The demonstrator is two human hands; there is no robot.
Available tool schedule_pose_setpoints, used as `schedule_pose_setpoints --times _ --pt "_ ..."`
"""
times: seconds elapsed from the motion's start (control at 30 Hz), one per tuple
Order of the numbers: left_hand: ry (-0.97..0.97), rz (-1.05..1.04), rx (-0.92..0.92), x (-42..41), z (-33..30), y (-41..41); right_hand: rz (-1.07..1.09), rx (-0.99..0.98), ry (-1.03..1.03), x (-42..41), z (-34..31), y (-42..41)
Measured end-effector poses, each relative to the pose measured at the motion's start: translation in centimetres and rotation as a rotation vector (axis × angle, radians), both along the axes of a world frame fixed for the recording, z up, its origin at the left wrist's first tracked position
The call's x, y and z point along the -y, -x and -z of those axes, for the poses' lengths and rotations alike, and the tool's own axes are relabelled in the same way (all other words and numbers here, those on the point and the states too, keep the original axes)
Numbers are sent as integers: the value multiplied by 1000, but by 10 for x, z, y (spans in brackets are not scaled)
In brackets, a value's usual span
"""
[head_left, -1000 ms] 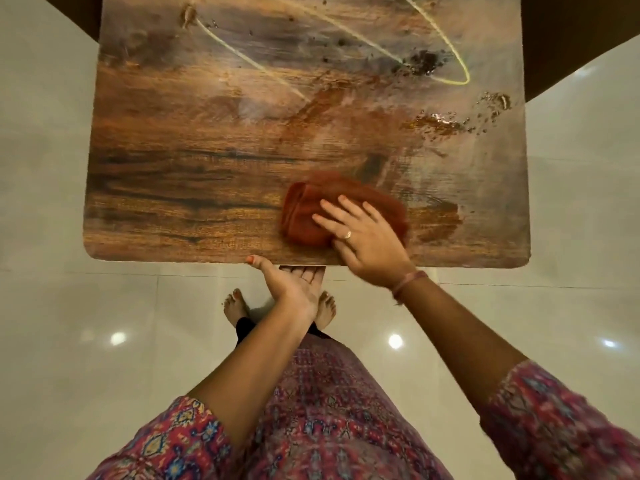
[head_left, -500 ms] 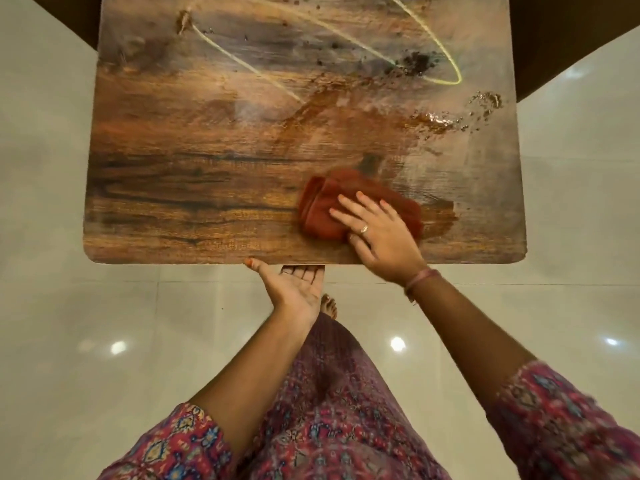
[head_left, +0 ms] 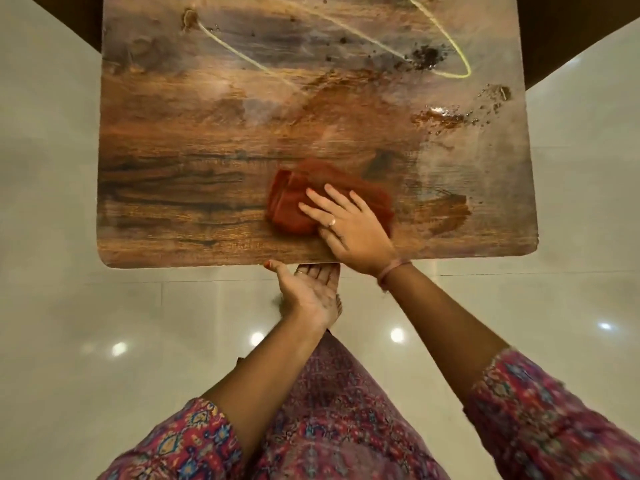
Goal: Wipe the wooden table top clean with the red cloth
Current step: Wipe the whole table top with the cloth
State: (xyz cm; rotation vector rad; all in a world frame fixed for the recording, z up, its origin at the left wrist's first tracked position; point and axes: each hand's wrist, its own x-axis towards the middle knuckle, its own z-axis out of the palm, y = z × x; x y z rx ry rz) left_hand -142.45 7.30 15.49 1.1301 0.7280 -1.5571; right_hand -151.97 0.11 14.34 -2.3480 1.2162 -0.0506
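At the near edge of the wooden table top (head_left: 207, 168), the right hand (head_left: 349, 230) lies flat on the bunched red cloth (head_left: 304, 202), fingers straight and spread, pressing it to the wood rather than gripping it. The left hand (head_left: 311, 289) waits just under the rim, palm up and cupped, holding nothing. The risk I see is in that gap: if the cloth is dragged over the edge too fast or off to one side, whatever it has gathered could miss the palm and fall on the pale floor tiles (head_left: 86, 306). A flat palm also holds loosely, so the cloth could slip or unfold and smear the wet brown streak (head_left: 446, 211) beside it instead of lifting it. Farther back, the yellow line (head_left: 446, 39), the dark crumbs (head_left: 427, 57) and the sticky brown patch (head_left: 438, 116) look untouched, so much remains to do. Against half a second ago, the cloth and hand have slid a little leftward along the near edge; the left hand has kept its place under the rim.
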Motion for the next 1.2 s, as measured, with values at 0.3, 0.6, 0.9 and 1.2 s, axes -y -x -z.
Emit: schedule_pose_setpoints --times 0.3,0.6,0.9,1.2 --pt "-8 2 3 -3 -4 -9 476 -72 56 105 2 -33" --pt "9 26 -37 -3 -1 -12 414 -100 95 53 2 39" --pt "46 111 -56 -13 4 -12 126 -69 99 -26 10 -19" --pt "45 115 -44 -13 -3 3 970 -181 11 33 -4 103"
